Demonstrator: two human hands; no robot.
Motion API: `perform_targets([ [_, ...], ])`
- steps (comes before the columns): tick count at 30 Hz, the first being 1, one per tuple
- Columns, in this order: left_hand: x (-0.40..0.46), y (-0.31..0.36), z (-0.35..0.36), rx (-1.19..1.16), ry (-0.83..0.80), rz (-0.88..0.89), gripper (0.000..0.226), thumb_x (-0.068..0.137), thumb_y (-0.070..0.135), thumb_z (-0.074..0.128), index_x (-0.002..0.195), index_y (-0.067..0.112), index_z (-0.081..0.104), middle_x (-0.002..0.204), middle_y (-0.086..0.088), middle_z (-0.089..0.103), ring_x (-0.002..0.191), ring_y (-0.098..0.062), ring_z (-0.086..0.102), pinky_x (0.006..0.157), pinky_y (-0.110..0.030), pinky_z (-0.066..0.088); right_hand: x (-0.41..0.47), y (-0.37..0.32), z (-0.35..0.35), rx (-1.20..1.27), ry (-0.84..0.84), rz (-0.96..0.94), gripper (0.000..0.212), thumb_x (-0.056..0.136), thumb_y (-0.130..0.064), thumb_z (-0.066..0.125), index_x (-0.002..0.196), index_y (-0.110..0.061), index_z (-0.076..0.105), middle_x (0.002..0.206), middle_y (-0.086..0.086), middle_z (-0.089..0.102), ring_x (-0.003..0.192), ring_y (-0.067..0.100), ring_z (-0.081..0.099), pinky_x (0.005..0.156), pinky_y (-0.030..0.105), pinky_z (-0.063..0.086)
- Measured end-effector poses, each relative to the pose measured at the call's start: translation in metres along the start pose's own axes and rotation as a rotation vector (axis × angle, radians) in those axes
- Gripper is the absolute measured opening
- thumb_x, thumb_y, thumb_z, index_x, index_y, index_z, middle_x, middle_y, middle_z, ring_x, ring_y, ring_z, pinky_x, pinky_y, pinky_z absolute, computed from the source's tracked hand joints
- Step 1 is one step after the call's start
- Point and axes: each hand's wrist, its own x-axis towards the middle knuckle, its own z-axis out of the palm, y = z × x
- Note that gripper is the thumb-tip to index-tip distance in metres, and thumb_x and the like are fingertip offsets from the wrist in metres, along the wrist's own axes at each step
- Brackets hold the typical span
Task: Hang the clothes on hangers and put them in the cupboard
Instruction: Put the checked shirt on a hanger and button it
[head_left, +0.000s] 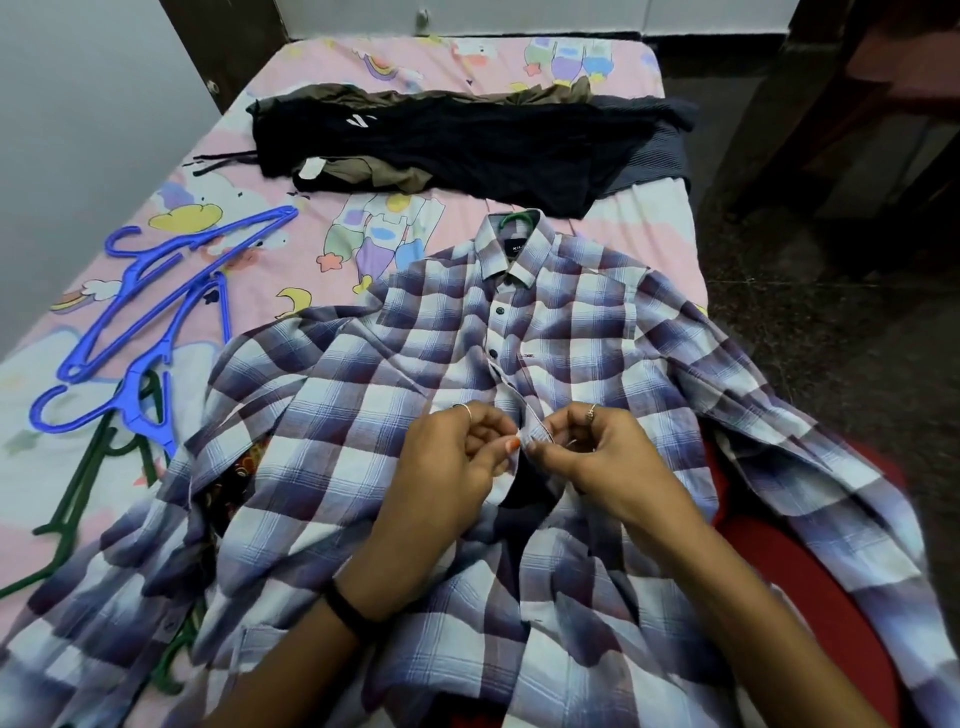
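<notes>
Seen from the head camera, a person leans over a bed (670, 218) spread with a pink cartoon-print sheet, fastening the front of a blue-and-white checked shirt (363, 395) that lies face up across its near half. The left hand (457, 447) and the right hand (597, 447) meet at the shirt's button strip about halfway down, each with fingers curled and pinching an edge of the cloth; the button itself is too small to make out, so whether it is through its hole cannot be told. A green hanger hook (517, 218) pokes out of the collar, so the shirt appears to be on its hanger already and the step in hand looks like buttoning it up so it stays put. Two buttons above the hands look done; below them the front gapes open. Next, in all likelihood, the shirt must be lifted by the hook and carried to the cupboard, which is not in view. Spare blue hangers (156, 312) and dark green hangers (78, 493) lie to the left, and a pile of dark clothes (467, 145) waits at the far end.
</notes>
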Motion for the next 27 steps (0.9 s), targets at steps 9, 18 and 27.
perform_targets([
  [9,-0.007,0.016,0.006,0.033,0.046,0.051,0.011,0.083,0.006,0.07,0.09,0.014,0.071,0.076,0.004,0.067,0.07,-0.008,0.065,0.07,-0.018,0.056,-0.011,-0.007,-0.003,-0.073,0.206,-0.094,0.009,0.08,-0.01,0.072,0.075,-0.013,0.065,0.06,-0.002,0.061,0.056,0.01,0.053,0.059,0.03,0.045],
  [18,-0.009,0.019,0.008,0.01,0.121,0.065,0.021,0.084,0.004,0.069,0.08,0.024,0.066,0.078,0.006,0.069,0.069,-0.005,0.066,0.068,-0.016,0.055,-0.017,-0.007,0.008,-0.355,0.277,-0.318,0.012,0.078,-0.011,0.073,0.074,-0.018,0.064,0.075,-0.006,0.064,0.066,0.007,0.061,0.062,0.021,0.049],
  [27,-0.011,0.018,0.01,-0.296,0.108,-0.101,0.022,0.082,0.0,0.071,0.079,0.021,0.07,0.075,0.0,0.075,0.075,-0.011,0.072,0.076,-0.024,0.057,-0.017,0.004,0.011,-0.068,0.258,-0.215,0.006,0.083,-0.009,0.072,0.085,-0.015,0.073,0.08,0.0,0.072,0.073,0.013,0.069,0.069,0.025,0.054],
])
